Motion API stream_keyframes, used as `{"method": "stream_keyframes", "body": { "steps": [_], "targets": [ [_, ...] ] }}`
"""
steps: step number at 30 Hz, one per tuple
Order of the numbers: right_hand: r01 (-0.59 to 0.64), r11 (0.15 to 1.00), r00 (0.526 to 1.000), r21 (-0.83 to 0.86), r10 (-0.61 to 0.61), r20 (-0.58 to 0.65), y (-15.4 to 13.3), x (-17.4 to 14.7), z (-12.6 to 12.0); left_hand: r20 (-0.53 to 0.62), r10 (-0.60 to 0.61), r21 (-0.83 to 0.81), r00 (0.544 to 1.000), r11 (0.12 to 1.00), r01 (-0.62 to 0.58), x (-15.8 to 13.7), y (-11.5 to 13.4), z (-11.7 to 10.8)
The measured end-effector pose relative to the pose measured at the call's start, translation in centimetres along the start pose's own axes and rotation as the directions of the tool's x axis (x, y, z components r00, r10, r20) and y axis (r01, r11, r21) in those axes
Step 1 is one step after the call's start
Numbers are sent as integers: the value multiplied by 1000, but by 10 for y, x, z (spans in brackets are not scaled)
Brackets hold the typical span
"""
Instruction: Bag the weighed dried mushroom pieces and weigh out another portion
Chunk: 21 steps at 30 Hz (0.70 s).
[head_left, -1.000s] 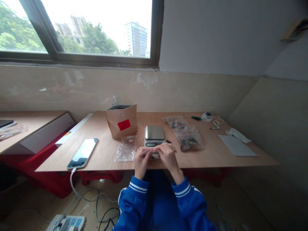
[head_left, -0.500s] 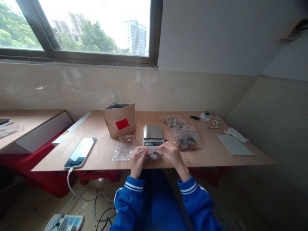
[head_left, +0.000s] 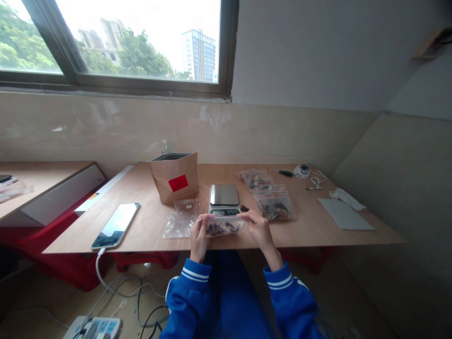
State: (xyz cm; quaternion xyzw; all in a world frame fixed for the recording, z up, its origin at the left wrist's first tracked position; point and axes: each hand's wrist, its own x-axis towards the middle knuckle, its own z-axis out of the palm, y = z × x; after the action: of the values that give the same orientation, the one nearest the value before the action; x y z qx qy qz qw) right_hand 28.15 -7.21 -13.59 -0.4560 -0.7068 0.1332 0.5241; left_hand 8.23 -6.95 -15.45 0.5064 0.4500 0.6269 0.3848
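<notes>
Between my two hands a clear zip bag (head_left: 224,226) with dark brown dried pieces inside is stretched by its top edge, close to the table's front. My left hand (head_left: 199,236) pinches the left corner of that edge; my right hand (head_left: 259,230) pinches the right corner. Just behind the bag stands a digital kitchen scale (head_left: 224,195) with a bare metal plate. A small dark piece (head_left: 244,208) lies beside the scale's right front corner. Left of my left hand is a clear plastic bag (head_left: 181,219) holding no dark pieces.
A brown paper pouch (head_left: 174,176) with a red label stands open at the back left. Several filled zip bags (head_left: 277,207) lie in a row to the right. A phone (head_left: 116,226) on a cable rests front left; a screwdriver (head_left: 285,173), white camera (head_left: 302,170) and paper (head_left: 344,214) lie right.
My right hand has slid rightward along the bag's top edge to its corner. The bag is now spread wider, and more of its front shows.
</notes>
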Motion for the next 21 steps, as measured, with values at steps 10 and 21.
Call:
{"method": "stream_keyframes", "body": {
  "steps": [10,21],
  "targets": [
    [-286,891,917,353,362,-169,0,-5,11,-2,-264,-315,965,916,250,6,1,11],
    [-518,847,657,-120,304,-690,77,9,-106,272,-83,109,959,993,56,11,21,4]
  ]
}}
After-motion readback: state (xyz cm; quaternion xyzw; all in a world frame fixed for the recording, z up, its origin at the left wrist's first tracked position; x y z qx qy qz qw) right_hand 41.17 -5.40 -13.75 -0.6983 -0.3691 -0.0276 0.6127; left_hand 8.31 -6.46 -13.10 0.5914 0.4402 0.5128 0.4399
